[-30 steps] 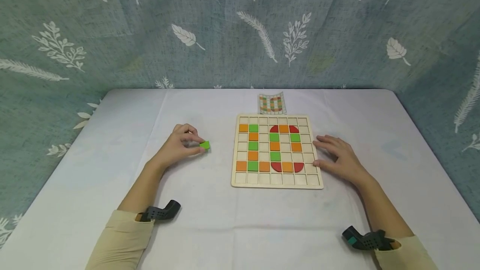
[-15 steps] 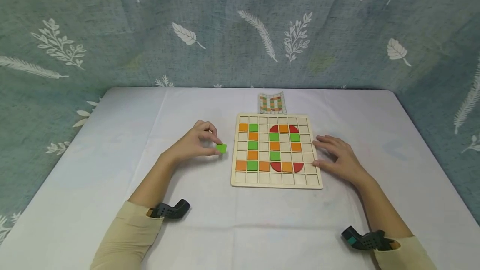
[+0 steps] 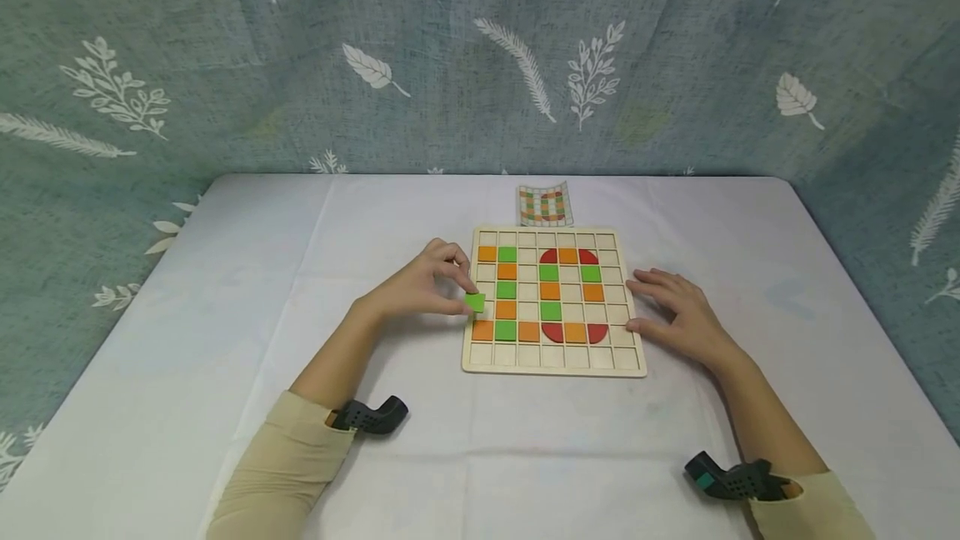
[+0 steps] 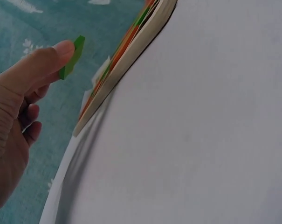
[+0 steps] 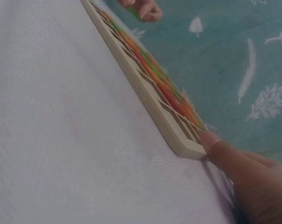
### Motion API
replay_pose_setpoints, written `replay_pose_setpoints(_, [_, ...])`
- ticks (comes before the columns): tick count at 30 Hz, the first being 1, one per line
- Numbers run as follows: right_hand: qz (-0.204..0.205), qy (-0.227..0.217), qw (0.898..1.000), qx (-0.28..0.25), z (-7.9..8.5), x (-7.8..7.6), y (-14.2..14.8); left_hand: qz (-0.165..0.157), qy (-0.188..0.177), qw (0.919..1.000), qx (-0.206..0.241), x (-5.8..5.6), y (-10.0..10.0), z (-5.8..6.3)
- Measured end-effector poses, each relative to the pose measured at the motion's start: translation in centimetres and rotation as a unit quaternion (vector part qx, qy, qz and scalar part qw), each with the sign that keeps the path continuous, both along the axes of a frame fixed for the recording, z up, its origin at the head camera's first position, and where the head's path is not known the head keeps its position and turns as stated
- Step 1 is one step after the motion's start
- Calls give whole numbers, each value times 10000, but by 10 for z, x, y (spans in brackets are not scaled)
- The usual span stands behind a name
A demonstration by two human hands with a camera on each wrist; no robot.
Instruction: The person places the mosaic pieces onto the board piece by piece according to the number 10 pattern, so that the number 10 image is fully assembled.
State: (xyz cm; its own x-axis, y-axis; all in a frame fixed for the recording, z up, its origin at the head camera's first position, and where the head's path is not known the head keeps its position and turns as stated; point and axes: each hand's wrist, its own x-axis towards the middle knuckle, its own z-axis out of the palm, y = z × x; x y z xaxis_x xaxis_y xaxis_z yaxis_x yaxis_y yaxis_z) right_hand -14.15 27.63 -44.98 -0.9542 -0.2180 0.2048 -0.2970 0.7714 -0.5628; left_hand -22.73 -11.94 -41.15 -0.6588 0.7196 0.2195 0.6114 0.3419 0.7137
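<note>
Between thumb and fingertips, my left hand (image 3: 427, 283) pinches a green square tile (image 3: 475, 302), held over the left edge of a wooden grid board (image 3: 555, 362). In the left wrist view the green tile (image 4: 72, 58) is in the air, apart from the board (image 4: 131, 63). Orange and green squares and red rounded pieces lie in several of the board's cells. My right hand (image 3: 686, 315) rests at the board's right side, its thumb and fingertips touching the edge with the fingers extended. The right wrist view shows the right thumb (image 5: 224, 151) against the board's corner (image 5: 189, 150).
A small pattern card (image 3: 544, 205) with a coloured grid lies just behind the board. White cloth covers the table (image 3: 540, 448). A teal curtain (image 3: 450, 65) with white leaf prints stands behind it. Each forearm carries a black wrist camera (image 3: 371, 417).
My left hand has moved right with the green tile, from beside the board to over its left edge. The right hand and the board have stayed in place.
</note>
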Motion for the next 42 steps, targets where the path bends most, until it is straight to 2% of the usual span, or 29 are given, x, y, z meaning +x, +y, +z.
replay_pose_setpoints(18, [11, 20, 10000, -70, -1, -1, 2, -386, 400, 9984, 121, 3, 71, -1])
replay_pose_setpoints(24, [39, -3, 10000, -79, -1, -1, 2, -182, 437, 9989, 66, 8, 85, 0])
replay_pose_setpoints(27, [74, 25, 9999, -73, -1, -1, 3, -86, 593, 9982, 29, 10, 94, 0])
replay_pose_setpoints(31, [92, 46, 9999, -39, -1, -1, 3, -8, 716, 9970, -299, 13, 110, -1])
replay_pose_setpoints(37, [93, -57, 9999, -6, -2, -1, 2, 42, 640, 9938, -912, 16, 132, -6])
replay_pose_setpoints(42, [112, -22, 9999, -5, 0, 0, 2, 42, 763, 9905, -1144, 16, 144, -11])
